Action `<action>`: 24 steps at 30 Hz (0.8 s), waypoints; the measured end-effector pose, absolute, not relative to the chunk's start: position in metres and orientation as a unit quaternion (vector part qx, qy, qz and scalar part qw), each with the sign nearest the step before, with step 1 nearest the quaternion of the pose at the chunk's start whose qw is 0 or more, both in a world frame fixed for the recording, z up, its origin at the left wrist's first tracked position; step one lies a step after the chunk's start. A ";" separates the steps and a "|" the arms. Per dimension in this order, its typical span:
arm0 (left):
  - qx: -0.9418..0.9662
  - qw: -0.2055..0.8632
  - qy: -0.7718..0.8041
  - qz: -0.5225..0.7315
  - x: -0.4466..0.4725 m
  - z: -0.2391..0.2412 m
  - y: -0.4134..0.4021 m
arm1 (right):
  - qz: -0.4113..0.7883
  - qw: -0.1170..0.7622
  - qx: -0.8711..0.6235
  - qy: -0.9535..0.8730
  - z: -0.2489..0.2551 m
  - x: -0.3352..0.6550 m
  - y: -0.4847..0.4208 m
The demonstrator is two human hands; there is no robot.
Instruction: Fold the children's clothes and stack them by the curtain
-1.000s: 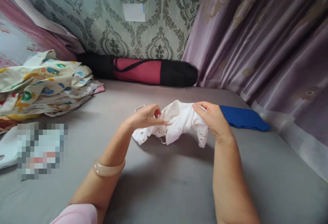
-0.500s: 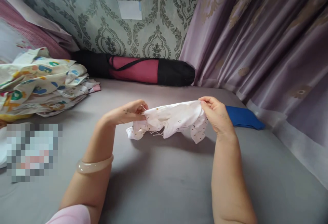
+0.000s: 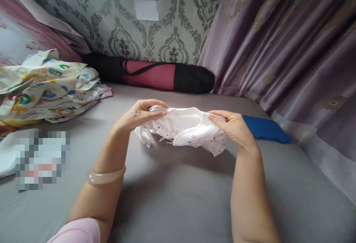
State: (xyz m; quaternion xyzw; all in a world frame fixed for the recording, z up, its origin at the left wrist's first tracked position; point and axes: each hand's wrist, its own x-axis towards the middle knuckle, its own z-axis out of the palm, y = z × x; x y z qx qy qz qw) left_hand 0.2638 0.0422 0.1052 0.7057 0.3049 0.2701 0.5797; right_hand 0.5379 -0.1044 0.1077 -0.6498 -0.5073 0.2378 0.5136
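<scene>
A small white baby shirt point(image 3: 191, 133) with little printed stars and dots is stretched between both hands, just above the grey bed sheet point(image 3: 178, 198). Its neckline gapes toward me, a tie string dangles near the middle, and the sleeves droop at both ends. My left hand point(image 3: 143, 115) pinches the left shoulder between thumb and fingers. On the opposite shoulder, my right hand point(image 3: 232, 124) grips the cloth, thumb on the near side. A pale bangle point(image 3: 107, 176) circles my left forearm.
Patterned clothes point(image 3: 52, 87) lie heaped at the left, with a white cloth point(image 3: 9, 157) and a blurred-out item point(image 3: 43, 159) before them. A black and pink long bag point(image 3: 150, 75) lies along the wall. A folded blue cloth point(image 3: 265, 128) sits right, by the purple curtain point(image 3: 272, 42).
The left hand has taken a fuller grip at the shirt's shoulder, and the right hand has slid a little lower. The neckline now opens out instead of lying as a taut edge.
</scene>
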 end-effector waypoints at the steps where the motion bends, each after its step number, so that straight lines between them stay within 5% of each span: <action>1: 0.707 0.573 0.312 0.274 0.265 0.105 0.042 | 0.230 0.516 -0.649 -0.510 0.108 0.537 -0.104; 14: 0.768 0.381 0.321 0.402 0.269 0.108 0.040 | 0.076 0.495 -0.629 -0.595 0.110 0.530 -0.101; 24: 0.735 0.468 0.304 0.386 0.265 0.115 0.036 | 0.074 0.380 -0.654 -0.650 0.121 0.522 -0.112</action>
